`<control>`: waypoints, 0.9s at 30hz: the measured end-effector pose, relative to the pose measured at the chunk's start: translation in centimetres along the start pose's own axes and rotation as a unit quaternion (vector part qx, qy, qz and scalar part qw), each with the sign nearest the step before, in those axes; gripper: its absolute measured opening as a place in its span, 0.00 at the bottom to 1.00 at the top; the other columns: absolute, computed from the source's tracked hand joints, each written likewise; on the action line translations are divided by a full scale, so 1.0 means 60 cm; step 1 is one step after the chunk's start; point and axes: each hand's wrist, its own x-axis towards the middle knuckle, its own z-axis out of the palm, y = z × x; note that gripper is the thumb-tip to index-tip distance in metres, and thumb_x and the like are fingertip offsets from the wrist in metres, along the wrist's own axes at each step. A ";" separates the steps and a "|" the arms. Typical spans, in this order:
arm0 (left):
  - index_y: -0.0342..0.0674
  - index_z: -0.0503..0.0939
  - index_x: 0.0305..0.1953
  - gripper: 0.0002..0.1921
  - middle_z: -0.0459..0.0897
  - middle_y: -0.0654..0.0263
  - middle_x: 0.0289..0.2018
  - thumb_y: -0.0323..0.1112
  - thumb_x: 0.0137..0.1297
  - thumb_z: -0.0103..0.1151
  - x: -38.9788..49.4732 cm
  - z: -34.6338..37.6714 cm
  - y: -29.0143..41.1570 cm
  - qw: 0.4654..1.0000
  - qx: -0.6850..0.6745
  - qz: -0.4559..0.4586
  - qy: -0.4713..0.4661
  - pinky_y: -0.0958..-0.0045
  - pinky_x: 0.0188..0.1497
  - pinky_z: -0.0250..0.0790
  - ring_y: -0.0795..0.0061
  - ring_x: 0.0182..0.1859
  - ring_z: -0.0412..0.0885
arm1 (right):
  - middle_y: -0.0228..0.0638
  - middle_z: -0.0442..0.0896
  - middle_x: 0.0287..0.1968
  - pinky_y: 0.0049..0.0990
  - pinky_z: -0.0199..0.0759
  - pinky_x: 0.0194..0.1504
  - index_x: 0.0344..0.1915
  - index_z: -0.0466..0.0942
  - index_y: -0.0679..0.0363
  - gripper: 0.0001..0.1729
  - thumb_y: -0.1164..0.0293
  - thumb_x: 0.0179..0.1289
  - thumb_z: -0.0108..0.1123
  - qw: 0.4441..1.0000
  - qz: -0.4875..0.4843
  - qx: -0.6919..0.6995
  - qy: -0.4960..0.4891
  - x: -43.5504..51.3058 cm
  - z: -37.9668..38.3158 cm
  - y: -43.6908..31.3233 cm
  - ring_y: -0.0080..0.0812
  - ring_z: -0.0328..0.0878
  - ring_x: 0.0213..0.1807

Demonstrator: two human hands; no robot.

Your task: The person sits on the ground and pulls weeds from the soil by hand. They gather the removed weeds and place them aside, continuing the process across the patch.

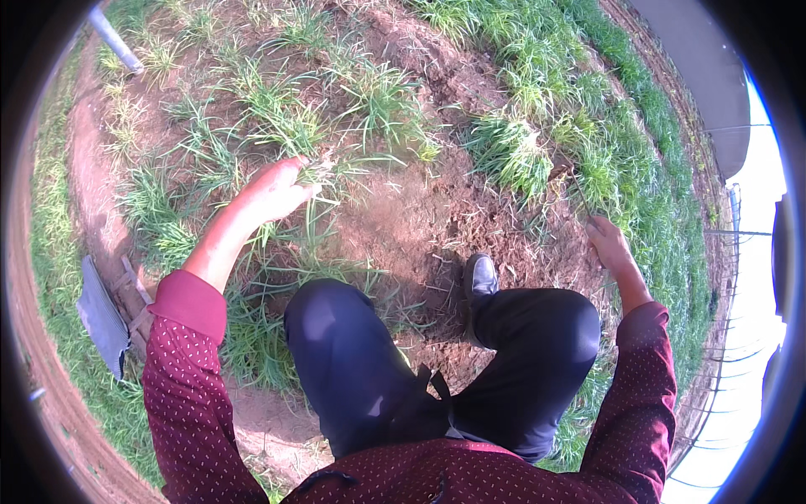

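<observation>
My left hand point(277, 190) is closed around a small tuft of grass-like green leaves point(324, 171), with pale stalk ends showing by the fingers. Leafy clumps point(280, 110) grow from the soil just beyond it. On the other side, my right hand point(609, 244) grips a hand tool with a thin dark shaft point(580, 194); its brownish head lies partly among leaves, so its exact kind cannot be told. Beside that head, a thick bundle of long green leaves point(511, 154) lies on the ground. Between my hands is bare brown soil point(393, 214) strewn with dry bits.
My bent knees and a dark shoe point(482, 276) are close to the soil. A metal pole point(116, 41) stands at the upper left. Left of me are a grey ribbed pad point(104, 318) and a wooden frame point(133, 283). Dense green rows point(667, 208) run along the right.
</observation>
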 end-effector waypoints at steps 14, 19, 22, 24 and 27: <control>0.33 0.75 0.56 0.14 0.85 0.45 0.48 0.30 0.74 0.48 0.334 0.437 0.139 0.954 0.248 0.132 -0.107 0.50 0.50 0.84 0.46 0.49 0.88 | 0.24 0.71 0.27 0.22 0.58 0.18 0.83 0.63 0.38 0.30 0.59 0.86 0.52 0.832 0.134 0.502 -0.194 0.287 0.458 -0.002 0.18 0.61 0.18; 0.36 0.68 0.73 0.25 0.67 0.43 0.76 0.33 0.78 0.46 0.484 0.505 0.213 0.956 0.253 0.122 -0.082 0.55 0.49 0.85 0.55 0.45 0.91 | 0.24 0.73 0.26 0.22 0.57 0.16 0.83 0.62 0.40 0.30 0.58 0.86 0.51 0.792 0.140 0.515 -0.296 0.326 0.523 0.003 0.18 0.59 0.16; 0.41 0.54 0.84 0.33 0.50 0.44 0.85 0.32 0.81 0.41 0.544 0.499 0.227 0.904 0.419 0.067 -0.049 0.44 0.47 0.84 0.56 0.46 0.92 | 0.25 0.73 0.26 0.23 0.58 0.16 0.84 0.62 0.41 0.32 0.58 0.86 0.52 0.797 0.135 0.481 -0.340 0.336 0.526 0.017 0.19 0.60 0.16; 0.39 0.48 0.85 0.35 0.48 0.47 0.86 0.32 0.81 0.41 0.568 0.492 0.221 0.895 0.441 -0.026 -0.065 0.35 0.47 0.83 0.47 0.53 0.90 | 0.25 0.73 0.25 0.23 0.58 0.16 0.84 0.62 0.41 0.32 0.58 0.85 0.53 0.806 0.148 0.463 -0.338 0.348 0.525 0.017 0.20 0.60 0.16; 0.33 0.59 0.80 0.33 0.75 0.45 0.70 0.35 0.78 0.48 0.582 0.487 0.198 0.897 0.435 -0.077 -0.021 0.32 0.40 0.81 0.48 0.47 0.92 | 0.25 0.72 0.24 0.23 0.57 0.15 0.84 0.62 0.42 0.32 0.58 0.86 0.53 0.822 0.145 0.428 -0.346 0.378 0.534 -0.004 0.20 0.60 0.14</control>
